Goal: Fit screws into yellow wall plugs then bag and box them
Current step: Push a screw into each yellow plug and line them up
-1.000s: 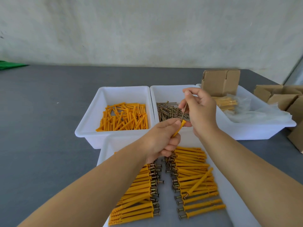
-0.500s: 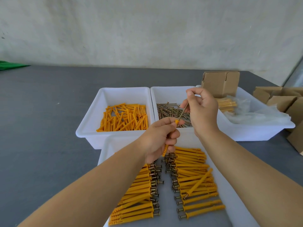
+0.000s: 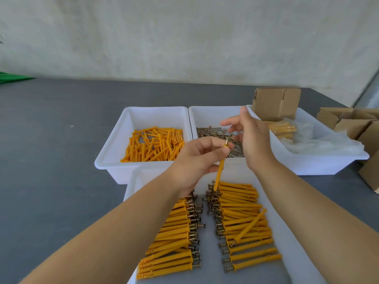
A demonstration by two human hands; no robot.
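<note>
Fitting stage, well along but not finished. Left hand [image 3: 196, 160] pinches a plug [image 3: 219, 173] near its top, thumb + forefinger curled round it; the plug hangs tip-down below the fingers w/ a screw [image 3: 225, 142] seated in it, head just proud of the collar, right above the fingertips. Right hand [image 3: 251, 140] sits just beside that screw head, fingers spread and relaxed, gripping nothing, apart from the screw.

Done: two rows of fitted plugs [image 3: 242, 220] lie in the near tray [image 3: 295, 238] below both hands, heads facing inward; one lies crooked across the right row. Some bagged sets [image 3: 284, 130] look packed already, in the far-right bin [image 3: 328, 165], beyond the right hand's knuckles.

Left: loose plugs [image 3: 153, 145] in the bin [image 3: 110, 152] beyond and to the left of the left fingers, plus loose screws [image 3: 213, 133] in the mid bin [image 3: 207, 113], right behind the fingertips. So plenty more fitting, then most of the bagging + boxing, judging by the pile.

Around: folded cartons – one [image 3: 274, 103] standing at the back of the far-right bin, more [image 3: 352, 124] out to the right on the grey table [image 3: 51, 150]. Clear plastic [image 3: 328, 144] heaped in that bin.

In the way: nothing much. Held plug's tip hangs close over the right row's screw heads; could prob. knock them if set down carelessly.
</note>
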